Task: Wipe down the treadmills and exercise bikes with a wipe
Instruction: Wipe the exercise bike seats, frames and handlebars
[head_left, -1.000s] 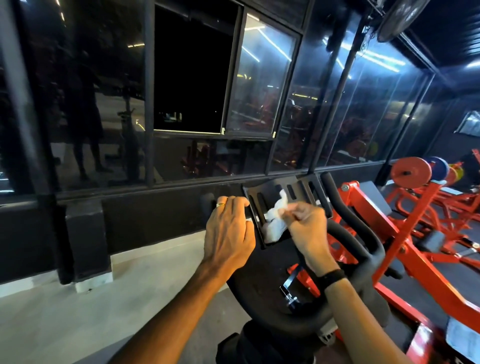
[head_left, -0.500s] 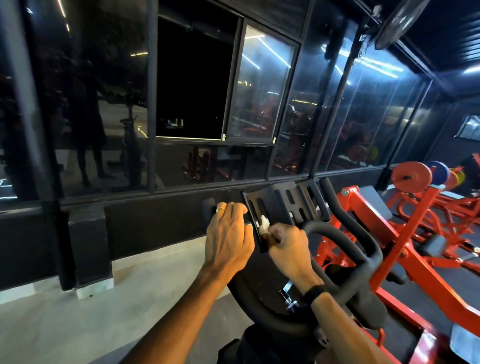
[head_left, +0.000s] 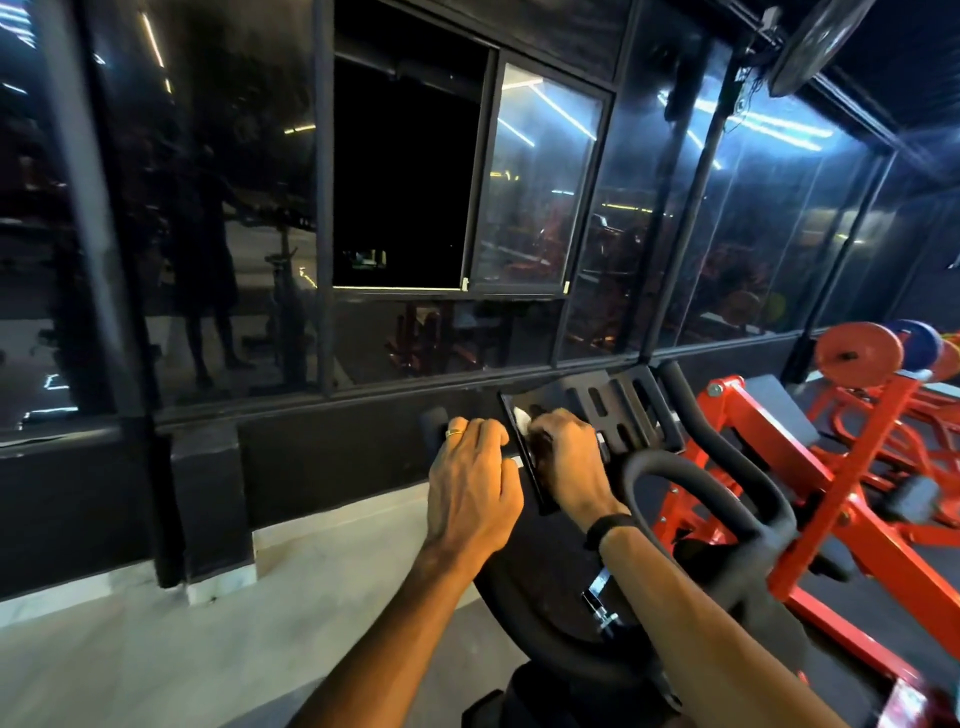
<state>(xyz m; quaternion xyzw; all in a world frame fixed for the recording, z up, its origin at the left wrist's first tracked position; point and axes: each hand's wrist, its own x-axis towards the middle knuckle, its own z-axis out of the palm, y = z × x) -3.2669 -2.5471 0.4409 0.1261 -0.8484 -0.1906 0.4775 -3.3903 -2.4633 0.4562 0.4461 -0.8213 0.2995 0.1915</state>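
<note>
Gripping the left handlebar end, a matte black foam-padded tube, the left hand is curled over it, a gold ring shown on one finger. The white crumpled wipe is pinched in the right hand, whose fingers are closed round it, and pressed against the left edge of the slotted black tablet tray of the exercise bike. A black wristband is worn on the right wrist. The curved right handlebar lies just beside that forearm. An orange steel weight machine stands close on the right; pale floor lies open to the left, bounded by the dark glass wall.
</note>
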